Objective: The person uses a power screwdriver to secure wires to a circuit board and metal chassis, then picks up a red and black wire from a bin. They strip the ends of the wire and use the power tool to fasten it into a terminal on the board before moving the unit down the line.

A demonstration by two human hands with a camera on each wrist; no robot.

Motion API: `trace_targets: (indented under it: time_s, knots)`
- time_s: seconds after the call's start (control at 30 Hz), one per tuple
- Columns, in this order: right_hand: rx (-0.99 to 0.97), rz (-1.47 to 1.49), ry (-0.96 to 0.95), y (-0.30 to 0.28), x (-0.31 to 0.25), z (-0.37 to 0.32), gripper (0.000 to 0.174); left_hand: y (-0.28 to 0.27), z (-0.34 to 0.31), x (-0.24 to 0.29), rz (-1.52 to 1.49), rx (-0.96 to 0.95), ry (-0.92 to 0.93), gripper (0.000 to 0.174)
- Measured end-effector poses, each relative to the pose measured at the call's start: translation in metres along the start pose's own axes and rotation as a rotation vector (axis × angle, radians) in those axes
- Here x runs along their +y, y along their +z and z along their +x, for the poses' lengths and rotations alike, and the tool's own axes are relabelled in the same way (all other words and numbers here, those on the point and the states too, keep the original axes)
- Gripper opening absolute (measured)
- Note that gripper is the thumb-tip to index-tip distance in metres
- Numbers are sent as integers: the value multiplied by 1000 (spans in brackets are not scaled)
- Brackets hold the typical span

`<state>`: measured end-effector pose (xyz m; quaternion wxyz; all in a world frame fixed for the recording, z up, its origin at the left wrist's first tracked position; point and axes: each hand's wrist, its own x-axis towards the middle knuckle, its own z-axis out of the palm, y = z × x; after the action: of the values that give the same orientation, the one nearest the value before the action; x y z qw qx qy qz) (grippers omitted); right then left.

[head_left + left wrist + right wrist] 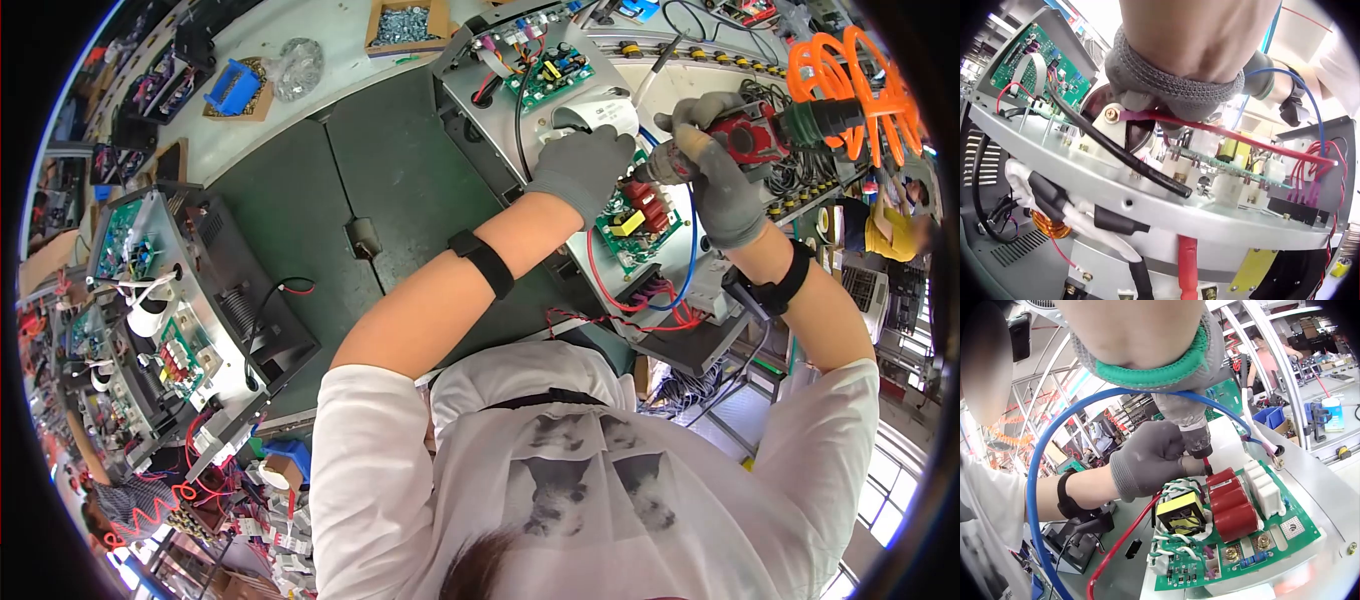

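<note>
My right hand grips a red and black power screwdriver, its nose pointing left and down at a green circuit board. Red block capacitors and a yellow-wrapped transformer stand on that board. Bent over the board's far edge, my gloved left hand has its fingertips right beside the driver's bit; I cannot tell what they hold. A white cylinder lies just beyond the left hand. In the left wrist view, a red cable runs past the left hand.
The boards sit on a metal chassis with a second green board at its far end. A blue cable arches near the right wrist. An orange coiled hose hangs at right. Another open chassis stands left.
</note>
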<state>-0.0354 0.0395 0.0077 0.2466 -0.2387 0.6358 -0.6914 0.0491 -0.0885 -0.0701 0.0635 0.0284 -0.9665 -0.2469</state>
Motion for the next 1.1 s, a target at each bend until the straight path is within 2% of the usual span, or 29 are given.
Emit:
trace_targets:
  time_s: [0.03, 0.13, 0.27, 0.33, 0.4, 0.47, 0.5, 0.53, 0.6, 0.63, 0.67, 0.7, 0.8, 0.83, 0.87, 0.93, 1.0, 1.1]
  knots:
    - [-70, -22, 36, -2, 1, 2, 17, -2, 0, 1, 6, -12, 0, 20]
    - [-101, 82, -33, -3, 7, 7, 19, -3, 0, 1, 9, -22, 11, 20]
    - [-80, 91, -33, 9, 0, 5, 17, -4, 1, 0, 9, -34, 10, 19]
    - [-140, 122, -44, 9, 0, 5, 16, -8, 1, 1, -35, -74, -29, 17]
    - [-149, 149, -30, 7, 3, 8, 18, 1, -6, -2, -108, -11, -17, 18]
    - [15, 67, 58, 17, -6, 2, 20, 1, -20, 8, -672, 441, -215, 23]
    - [13, 56, 61, 15, -5, 2, 23, 1, -25, 9, -877, 474, -366, 28]
    - [-27, 85, 56, 15, -9, 3, 23, -16, -33, 11, -1360, 306, -610, 23]
    - [-83, 69, 105, 9, -18, 7, 27, -5, -41, -12, -1740, 59, -626, 21]
    - [-33, 64, -12, 10, -24, 8, 26, -6, -44, -9, -1733, 54, -613, 21]
    - [16, 58, -128, 13, -33, 9, 26, -9, -50, -2, -1809, 74, -755, 22]
    - [49, 95, -69, 17, -54, 4, 26, -18, -53, 5, -1883, 94, -902, 24]
    - [20, 96, -139, 14, -85, -4, 28, -25, -54, 6, -1912, 0, -785, 28]
    - [28, 95, -149, 14, -92, -8, 28, -16, -54, 2, -2062, -28, -690, 30]
    - [27, 125, -161, 14, -96, -13, 29, -13, -53, 4, -2057, -39, -682, 30]
    - [32, 156, -177, 10, -98, -20, 29, -10, -50, 15, -2014, -31, -536, 31]
    - [47, 243, -231, 4, -94, -25, 29, -9, -47, 25, -1998, -22, -511, 31]
    - [106, 288, -254, 1, -89, -28, 29, -16, -44, 31, -2035, -160, -520, 39]
